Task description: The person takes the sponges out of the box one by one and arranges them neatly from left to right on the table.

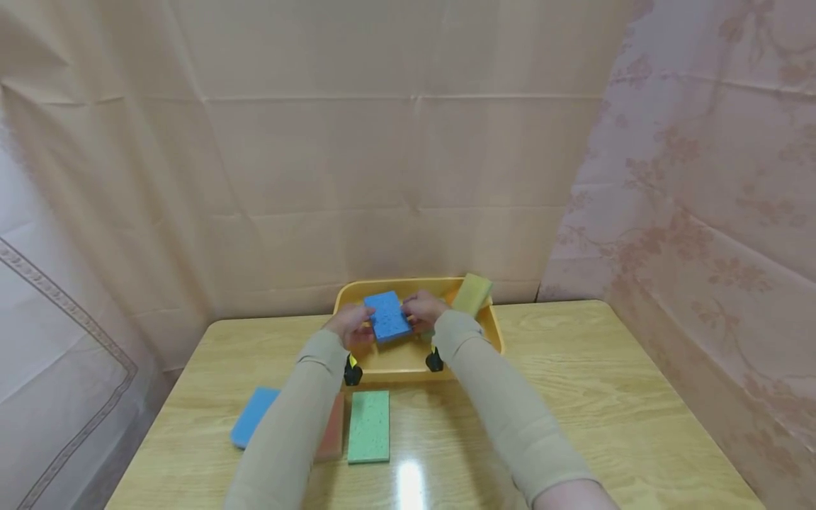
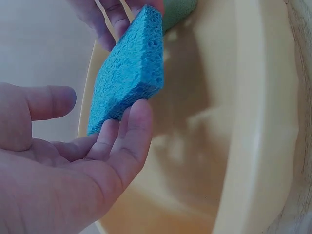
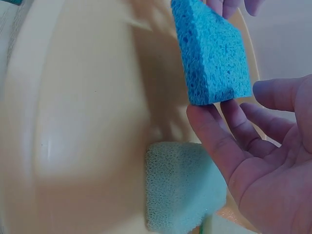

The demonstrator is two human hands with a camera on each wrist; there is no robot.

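Observation:
A blue sponge (image 1: 388, 316) is held up between both hands over a yellow plastic tray (image 1: 395, 367). My left hand (image 1: 350, 324) holds it at the left edge. In the left wrist view, bent fingers (image 2: 134, 136) touch the sponge's lower edge, while the thumb stands apart from it. At the opposite edge is my right hand (image 1: 423, 309); the right wrist view shows fingertips (image 3: 200, 114) against the sponge and the thumb close to its corner. A pale green-yellow sponge (image 1: 472, 295) leans at the tray's back right, beneath the right hand in the right wrist view (image 3: 183, 187).
On the wooden table (image 1: 574, 397), in front of the tray, lie a green sponge (image 1: 369, 427), a reddish sponge (image 1: 331, 432) and another blue sponge (image 1: 253, 415), the last two partly covered by the left sleeve. Cloth curtains (image 1: 408, 156) hang behind the table.

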